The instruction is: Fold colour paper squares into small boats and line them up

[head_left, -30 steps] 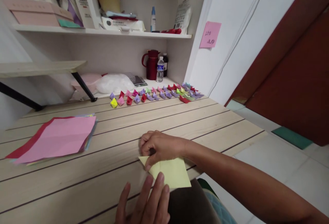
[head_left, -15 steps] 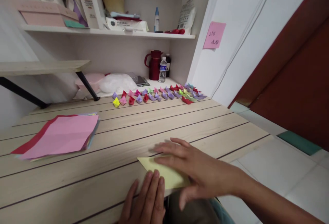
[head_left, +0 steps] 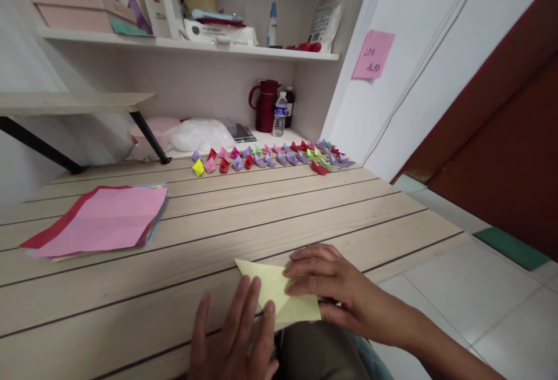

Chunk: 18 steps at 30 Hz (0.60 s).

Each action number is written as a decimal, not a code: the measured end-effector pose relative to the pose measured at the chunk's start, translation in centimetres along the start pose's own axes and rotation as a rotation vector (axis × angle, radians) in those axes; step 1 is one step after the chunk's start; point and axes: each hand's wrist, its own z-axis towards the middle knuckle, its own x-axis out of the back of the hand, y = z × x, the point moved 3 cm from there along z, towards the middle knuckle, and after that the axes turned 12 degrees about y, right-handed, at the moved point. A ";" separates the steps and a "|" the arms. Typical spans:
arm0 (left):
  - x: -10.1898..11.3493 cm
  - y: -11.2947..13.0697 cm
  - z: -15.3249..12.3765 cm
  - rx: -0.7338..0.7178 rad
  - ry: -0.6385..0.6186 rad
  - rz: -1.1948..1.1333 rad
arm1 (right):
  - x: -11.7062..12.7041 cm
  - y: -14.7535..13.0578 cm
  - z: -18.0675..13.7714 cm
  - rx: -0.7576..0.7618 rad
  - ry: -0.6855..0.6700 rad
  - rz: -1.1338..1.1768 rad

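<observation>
A folded sheet of pale yellow paper (head_left: 276,287) lies at the table's near edge, with one pointed corner to the left. My left hand (head_left: 239,333) rests on its lower left side, fingers spread and fingertips pressing the paper. From the right, my right hand (head_left: 335,287) has its curved fingers over the sheet and its thumb at the right corner, gripping it there. Part of the paper is hidden under the fingers.
A stack of coloured paper sheets (head_left: 104,217), pink on top, lies on the left. Several small folded paper pieces (head_left: 238,162) stand in rows along the table's back. Behind them are a dark red jug (head_left: 265,107) and a water bottle (head_left: 279,114). A black-legged stand (head_left: 150,136) is at left.
My right hand has come down from hovering over the yellow paper onto its right side. My left fingers have spread apart and shifted slightly left. The view has tilted a little.
</observation>
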 end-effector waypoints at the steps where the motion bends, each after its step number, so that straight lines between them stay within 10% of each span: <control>1: -0.1 0.0 -0.1 -0.018 -0.025 -0.004 | 0.1 -0.1 0.1 -0.026 0.008 0.024; 18: -1.1 0.7 -1.6 -0.036 0.102 0.115 | -1.8 1.0 1.7 -0.347 0.195 -0.141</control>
